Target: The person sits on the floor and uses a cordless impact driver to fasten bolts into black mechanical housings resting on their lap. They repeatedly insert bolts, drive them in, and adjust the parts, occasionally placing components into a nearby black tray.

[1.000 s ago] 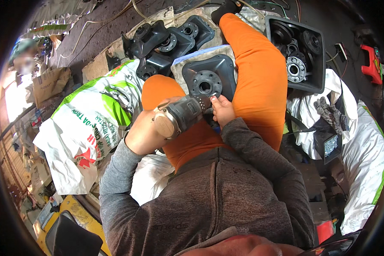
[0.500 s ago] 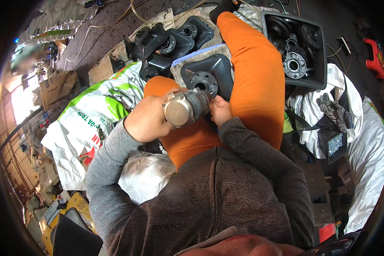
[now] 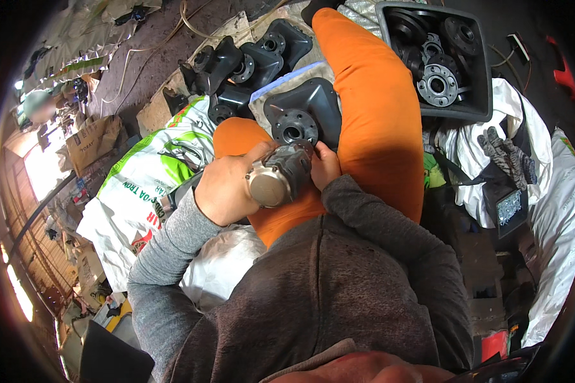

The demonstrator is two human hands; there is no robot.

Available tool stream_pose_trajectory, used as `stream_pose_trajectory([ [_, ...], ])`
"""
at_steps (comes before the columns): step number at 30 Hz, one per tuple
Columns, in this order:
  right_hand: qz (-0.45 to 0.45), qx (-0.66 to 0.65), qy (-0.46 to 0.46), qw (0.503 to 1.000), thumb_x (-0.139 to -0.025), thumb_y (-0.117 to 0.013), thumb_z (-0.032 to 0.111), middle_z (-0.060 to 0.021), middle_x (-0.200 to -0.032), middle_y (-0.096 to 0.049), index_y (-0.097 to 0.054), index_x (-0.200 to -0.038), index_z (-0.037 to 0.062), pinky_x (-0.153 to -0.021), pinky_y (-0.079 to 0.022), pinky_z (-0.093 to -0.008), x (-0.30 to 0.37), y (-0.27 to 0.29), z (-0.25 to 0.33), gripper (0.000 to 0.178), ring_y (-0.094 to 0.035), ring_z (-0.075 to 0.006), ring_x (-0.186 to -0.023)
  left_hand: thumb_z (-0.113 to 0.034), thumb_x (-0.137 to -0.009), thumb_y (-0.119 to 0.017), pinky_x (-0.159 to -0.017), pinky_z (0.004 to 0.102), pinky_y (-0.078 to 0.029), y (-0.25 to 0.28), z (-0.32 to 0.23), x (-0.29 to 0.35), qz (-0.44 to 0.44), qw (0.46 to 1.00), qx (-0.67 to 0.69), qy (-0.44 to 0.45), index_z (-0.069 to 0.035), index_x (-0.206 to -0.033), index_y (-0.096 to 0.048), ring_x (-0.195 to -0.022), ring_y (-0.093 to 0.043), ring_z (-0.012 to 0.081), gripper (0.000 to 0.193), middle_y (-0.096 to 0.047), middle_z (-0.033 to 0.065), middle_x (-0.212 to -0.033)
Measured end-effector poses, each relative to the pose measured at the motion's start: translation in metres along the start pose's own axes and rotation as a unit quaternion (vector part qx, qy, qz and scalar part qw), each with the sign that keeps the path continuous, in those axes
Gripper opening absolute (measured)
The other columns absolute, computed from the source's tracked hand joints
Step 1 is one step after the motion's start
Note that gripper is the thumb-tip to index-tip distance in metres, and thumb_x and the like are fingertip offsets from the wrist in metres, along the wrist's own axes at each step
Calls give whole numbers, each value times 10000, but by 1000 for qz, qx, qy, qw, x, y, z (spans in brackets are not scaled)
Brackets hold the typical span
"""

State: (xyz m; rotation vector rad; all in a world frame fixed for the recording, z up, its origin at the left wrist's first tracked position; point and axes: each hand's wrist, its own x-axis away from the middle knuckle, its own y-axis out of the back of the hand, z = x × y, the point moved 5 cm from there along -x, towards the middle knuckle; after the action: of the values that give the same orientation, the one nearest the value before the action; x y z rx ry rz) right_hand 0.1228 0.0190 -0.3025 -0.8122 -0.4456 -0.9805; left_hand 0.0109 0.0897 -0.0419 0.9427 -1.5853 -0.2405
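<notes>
My left hand [image 3: 227, 190] is wrapped round an impact wrench [image 3: 269, 185] with a scuffed metal housing, held low between my thighs. Its front end points away from me, at the near edge of a round hub flange [image 3: 294, 126] with bolt holes. The flange sits on a black flared metal bracket [image 3: 322, 105] lying between my legs. Beside the wrench's nose, my right hand [image 3: 326, 167] is closed with its fingertips together; what they pinch is hidden. Whether the wrench touches the flange cannot be seen.
Several similar black brackets [image 3: 243, 67] lie beyond my left knee. A black crate [image 3: 489, 76] of hubs and flanges stands at the far right. Near it are grey gloves [image 3: 501, 153] and a small tray of fasteners [image 3: 512, 212]. White printed sacks [image 3: 131, 198] lie to my left.
The wrench and both hands have drawn slightly back toward me, so more of the hub flange shows. The whole view has shifted a little.
</notes>
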Motion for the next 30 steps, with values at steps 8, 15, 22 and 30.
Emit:
stream_pose_trajectory([
  [8,-19,110,14,994,-954,-531,235,-170,-796,-664,-591,-941,-15,-710,-487,-396,12,4,19,257,-650,-273,-757,-155,-704,-748,-689,401,-546,-18,8,-1,27,999,35,27,-141,-1278,-499,-783,-679,340,626,-676,138,-908],
  [15,-32,137,65,988,-951,-538,218,-186,-837,-676,-621,-970,-8,-726,-487,-381,6,1,24,242,-653,-287,-777,-119,-682,-714,-711,437,-535,-38,26,5,-88,993,62,-53,-127,-1236,-544,-829,-665,382,579,-674,185,-856],
  [22,18,88,-121,989,-992,-503,231,9,-688,-490,-633,-1116,65,-540,-467,-291,10,6,39,244,-478,-99,-599,-72,-692,-720,-835,373,-517,-39,28,63,-132,976,167,-38,-17,-1166,-593,-938,-654,324,494,-670,176,-1031],
  [30,151,-267,-221,926,-1008,-465,224,-131,-1116,-634,-510,-1305,-13,-896,-560,-374,65,19,70,382,-641,-217,-972,-42,-703,-710,-886,357,-505,-64,29,114,-130,954,268,-23,23,-1157,-588,-952,-652,282,474,-665,168,-1043],
])
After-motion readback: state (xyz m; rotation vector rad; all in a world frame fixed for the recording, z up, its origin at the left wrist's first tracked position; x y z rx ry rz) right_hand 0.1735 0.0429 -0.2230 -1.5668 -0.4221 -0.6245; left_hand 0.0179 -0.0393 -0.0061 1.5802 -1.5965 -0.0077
